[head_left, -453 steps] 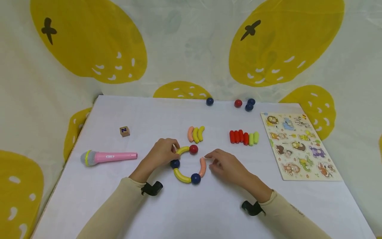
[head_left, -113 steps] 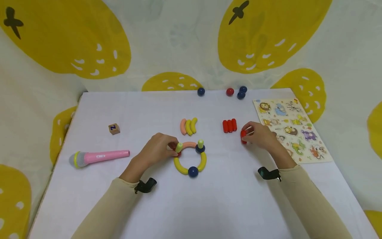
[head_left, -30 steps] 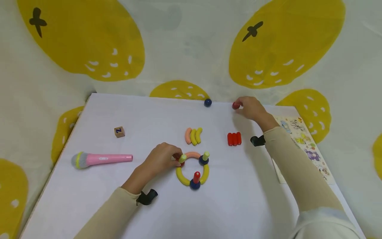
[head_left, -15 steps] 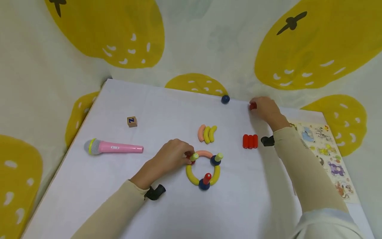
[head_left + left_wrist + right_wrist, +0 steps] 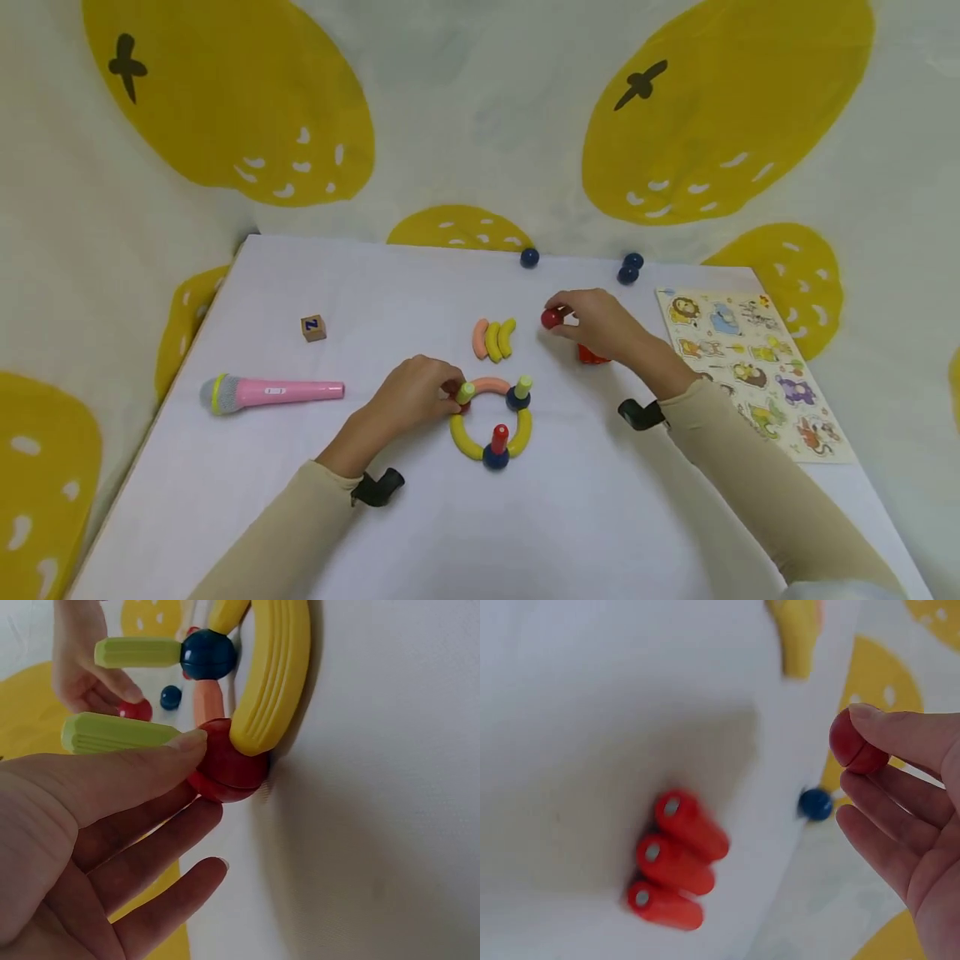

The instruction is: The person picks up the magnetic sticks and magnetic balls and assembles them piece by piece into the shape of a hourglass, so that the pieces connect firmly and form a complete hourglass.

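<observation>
A ring of curved yellow rods [image 5: 464, 438], a curved orange rod [image 5: 491, 385] and balls lies on the table. My left hand [image 5: 408, 392] pinches the ring's red ball [image 5: 232, 769] between thumb and fingers. From that ball a green rod [image 5: 112, 733] stands up. Another green rod [image 5: 523, 386] rises from the right blue ball [image 5: 518, 400], and a red rod [image 5: 499, 437] from the front blue ball [image 5: 496, 457]. My right hand [image 5: 603, 327] pinches a second red ball [image 5: 855, 742], behind and to the right of the ring, apart from it.
Three short red rods [image 5: 676, 862] lie partly under my right hand. Loose curved rods [image 5: 492, 341] sit behind the ring, blue balls [image 5: 628, 274] at the back edge. A pink toy microphone [image 5: 288, 392] and letter block [image 5: 313, 327] are left, an animal puzzle board [image 5: 750, 375] right.
The ring was closed, and two green rods and a red one were stood on its balls. My right hand took the red ball from the back edge and brought it forward and left.
</observation>
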Action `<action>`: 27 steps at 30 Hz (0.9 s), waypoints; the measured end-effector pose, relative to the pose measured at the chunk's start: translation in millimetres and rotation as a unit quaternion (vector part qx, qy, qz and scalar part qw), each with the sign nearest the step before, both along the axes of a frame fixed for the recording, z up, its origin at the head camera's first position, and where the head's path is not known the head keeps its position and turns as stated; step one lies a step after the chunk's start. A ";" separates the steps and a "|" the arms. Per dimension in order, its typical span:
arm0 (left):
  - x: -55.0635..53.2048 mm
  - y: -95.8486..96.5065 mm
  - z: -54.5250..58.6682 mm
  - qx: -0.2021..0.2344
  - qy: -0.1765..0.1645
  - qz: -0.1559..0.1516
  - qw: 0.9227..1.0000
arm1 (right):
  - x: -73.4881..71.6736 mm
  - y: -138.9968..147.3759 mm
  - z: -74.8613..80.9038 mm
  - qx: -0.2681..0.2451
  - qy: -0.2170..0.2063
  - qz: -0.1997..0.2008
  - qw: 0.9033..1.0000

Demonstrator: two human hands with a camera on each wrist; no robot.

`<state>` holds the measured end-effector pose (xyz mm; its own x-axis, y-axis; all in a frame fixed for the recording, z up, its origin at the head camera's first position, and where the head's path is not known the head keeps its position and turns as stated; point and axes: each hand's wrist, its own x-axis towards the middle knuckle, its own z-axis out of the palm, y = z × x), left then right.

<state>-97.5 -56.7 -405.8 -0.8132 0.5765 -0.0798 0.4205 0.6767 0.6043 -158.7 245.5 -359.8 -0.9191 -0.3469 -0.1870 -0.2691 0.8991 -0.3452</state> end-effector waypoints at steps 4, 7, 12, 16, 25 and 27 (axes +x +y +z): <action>4.4 -4.7 -6.9 0.009 -0.023 0.016 1.000 | 28.9 -24.0 9.2 -0.037 0.021 0.041 0.998; 7.1 -6.1 -10.7 0.023 -0.028 0.017 0.999 | 50.1 -39.3 17.5 -0.064 0.022 0.062 0.996; 8.7 -4.3 -14.2 0.038 -0.015 0.006 0.999 | 75.7 -61.3 24.9 -0.097 0.003 0.102 0.990; 8.5 -2.5 -13.9 0.041 0.001 0.000 0.999 | 83.4 -74.7 22.7 -0.108 0.003 0.135 0.985; 5.5 1.0 -6.1 0.040 0.032 -0.011 0.999 | 87.0 -82.0 17.7 -0.109 0.003 0.136 0.985; 4.3 1.2 -5.0 0.037 0.037 -0.013 0.999 | 87.1 -78.4 18.7 -0.111 0.003 0.129 0.985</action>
<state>-93.3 -55.4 -410.8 -0.8004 0.5991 0.0235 0.4821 0.6198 0.6193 -71.6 167.1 -341.1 -0.7953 -0.6015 -0.0750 -0.4817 0.7023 -0.5241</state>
